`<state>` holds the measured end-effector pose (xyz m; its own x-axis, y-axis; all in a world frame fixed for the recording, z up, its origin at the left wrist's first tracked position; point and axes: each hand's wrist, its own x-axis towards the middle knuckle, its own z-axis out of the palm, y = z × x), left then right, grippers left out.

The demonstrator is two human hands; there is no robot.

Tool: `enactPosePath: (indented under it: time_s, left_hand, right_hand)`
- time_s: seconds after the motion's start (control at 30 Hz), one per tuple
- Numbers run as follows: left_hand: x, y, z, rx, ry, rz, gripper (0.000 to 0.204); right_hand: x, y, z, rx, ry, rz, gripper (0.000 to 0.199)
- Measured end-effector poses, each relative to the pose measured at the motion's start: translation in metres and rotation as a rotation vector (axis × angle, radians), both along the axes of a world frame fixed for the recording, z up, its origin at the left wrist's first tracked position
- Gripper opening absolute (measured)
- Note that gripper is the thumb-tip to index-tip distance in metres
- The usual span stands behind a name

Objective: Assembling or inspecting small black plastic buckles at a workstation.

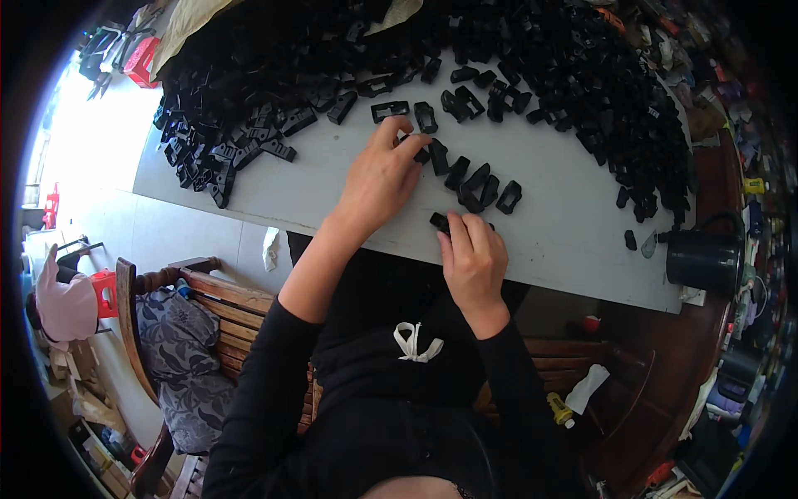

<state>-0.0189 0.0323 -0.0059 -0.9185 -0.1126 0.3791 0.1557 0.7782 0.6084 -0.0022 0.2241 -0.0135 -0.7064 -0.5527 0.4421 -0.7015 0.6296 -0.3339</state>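
Observation:
My left hand [384,176] reaches over the pale tabletop, its fingers bent and closed about a small black plastic part [422,155], which they half hide. Close to the table's near edge, my right hand [475,259] pinches another black plastic part [440,222]; only its end shows past the fingers. Between and beyond the hands lie several loose frame-shaped black parts, among them one upright frame [509,196] on the right and one [426,117] just past my left fingertips.
A large heap of black parts [258,75] covers the far and left table [573,224], and another pile [615,116] curves down its right side. At the right corner stands a black mug [705,259]. A wooden bench [237,312] with a patterned cushion [179,324] is at the left.

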Motion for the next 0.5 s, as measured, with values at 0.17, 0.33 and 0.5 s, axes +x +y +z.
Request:
enactPosePath:
  time_s: [0.17,0.33,0.5]
  left_hand:
    - [-0.015,0.009,0.002,-0.220,0.069,-0.096,0.038]
    - [-0.026,0.007,-0.016,-0.412,0.161,-0.154,0.034]
    - [-0.001,0.013,-0.009,-0.226,0.163,-0.127,0.033]
  right_hand:
    - [-0.012,0.001,0.005,0.083,0.002,-0.051,0.037]
    - [-0.010,0.010,0.007,-0.009,0.077,-0.056,0.039]
    - [0.005,0.026,0.009,-0.076,0.110,-0.071,0.040]
